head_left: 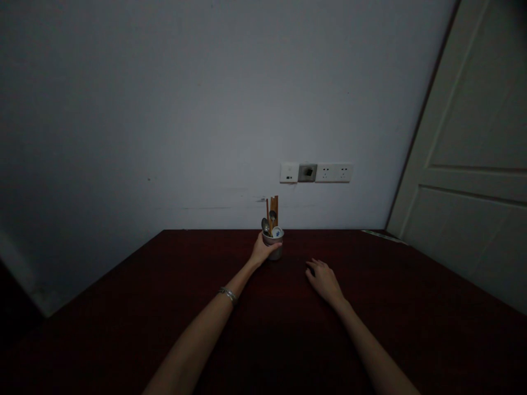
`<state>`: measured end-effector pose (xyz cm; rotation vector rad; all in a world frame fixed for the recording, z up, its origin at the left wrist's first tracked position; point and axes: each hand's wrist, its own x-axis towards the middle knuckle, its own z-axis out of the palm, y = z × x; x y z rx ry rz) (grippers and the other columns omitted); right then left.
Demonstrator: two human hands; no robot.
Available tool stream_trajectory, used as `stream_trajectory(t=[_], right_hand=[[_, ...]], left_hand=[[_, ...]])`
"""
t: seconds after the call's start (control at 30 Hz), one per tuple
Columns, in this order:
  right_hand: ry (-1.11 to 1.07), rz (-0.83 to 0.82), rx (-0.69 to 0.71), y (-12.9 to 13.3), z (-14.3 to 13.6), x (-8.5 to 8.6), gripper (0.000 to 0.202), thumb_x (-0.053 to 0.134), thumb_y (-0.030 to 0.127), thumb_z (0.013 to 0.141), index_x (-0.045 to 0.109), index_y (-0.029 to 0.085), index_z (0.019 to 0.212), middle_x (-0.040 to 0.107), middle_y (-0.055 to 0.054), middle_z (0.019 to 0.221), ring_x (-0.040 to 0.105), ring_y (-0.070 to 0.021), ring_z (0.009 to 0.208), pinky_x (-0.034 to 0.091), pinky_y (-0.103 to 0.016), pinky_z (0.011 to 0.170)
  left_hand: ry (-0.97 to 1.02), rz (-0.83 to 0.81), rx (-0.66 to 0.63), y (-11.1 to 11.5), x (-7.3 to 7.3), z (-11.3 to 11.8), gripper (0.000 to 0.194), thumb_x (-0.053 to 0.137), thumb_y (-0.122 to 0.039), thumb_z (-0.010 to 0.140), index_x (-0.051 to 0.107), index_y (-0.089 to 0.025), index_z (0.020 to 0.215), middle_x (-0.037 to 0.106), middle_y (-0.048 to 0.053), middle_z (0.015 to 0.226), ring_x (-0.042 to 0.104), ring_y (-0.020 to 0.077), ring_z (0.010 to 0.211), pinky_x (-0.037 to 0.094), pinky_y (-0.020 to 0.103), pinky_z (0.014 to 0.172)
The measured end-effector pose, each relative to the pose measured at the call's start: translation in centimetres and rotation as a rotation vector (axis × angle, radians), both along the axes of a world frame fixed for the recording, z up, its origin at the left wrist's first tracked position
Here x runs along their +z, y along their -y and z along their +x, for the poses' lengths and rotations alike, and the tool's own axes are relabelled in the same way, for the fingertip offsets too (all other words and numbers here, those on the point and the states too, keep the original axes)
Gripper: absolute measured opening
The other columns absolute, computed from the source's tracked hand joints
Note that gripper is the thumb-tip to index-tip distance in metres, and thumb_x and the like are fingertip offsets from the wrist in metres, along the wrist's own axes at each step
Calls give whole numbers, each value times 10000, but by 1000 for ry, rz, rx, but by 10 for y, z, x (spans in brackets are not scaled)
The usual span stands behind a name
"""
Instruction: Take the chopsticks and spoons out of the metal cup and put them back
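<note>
A small grey-white cup (276, 253) stands upright near the far side of the dark red table (263, 329). Wooden chopsticks (276, 204), metal spoons (265, 224) and a white spoon with a blue pattern (277, 232) stick up out of it. My left hand (261, 250) is wrapped round the cup's left and near side, with the thumb across its front. To the right of the cup, and apart from it, my right hand (323, 277) rests low over the table with its fingers apart and nothing in them.
Behind the table rises a pale wall (206, 109) with a row of sockets and switches (325, 173). A panelled door (473, 137) stands at the right. Some flat, pale strip (385, 236) lies along the table's far right edge.
</note>
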<state>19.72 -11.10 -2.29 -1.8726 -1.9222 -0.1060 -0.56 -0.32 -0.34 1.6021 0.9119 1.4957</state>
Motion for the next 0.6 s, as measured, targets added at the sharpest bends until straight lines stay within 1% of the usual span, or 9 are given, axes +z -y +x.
stream_trajectory(t=[0.27, 0.43, 0.6], right_hand=[[1, 0, 9, 0, -1, 1, 399, 382, 262, 822, 600, 124, 1126, 539, -129, 1221, 448, -243, 1160, 343, -354, 957], [10, 0, 9, -2, 0, -2, 402, 380, 271, 822, 600, 128, 1127, 541, -120, 1221, 451, -246, 1156, 348, -356, 953], [8, -2, 9, -3, 0, -1, 398, 379, 268, 821, 601, 133, 1123, 543, -118, 1218, 451, -238, 1159, 344, -356, 960]], left_hand=[[-61, 20, 21, 0, 0, -1, 643, 767, -356, 539, 496, -133, 1078, 579, 138, 1098, 548, 217, 994, 397, 362, 886], [-66, 65, 3, 7, 4, 1, 610, 758, -345, 554, 497, -140, 1066, 588, 119, 1078, 552, 205, 983, 400, 344, 878], [-82, 67, 1, 15, 9, 0, 644, 764, -340, 548, 482, -149, 1095, 594, 106, 1068, 553, 205, 982, 403, 339, 870]])
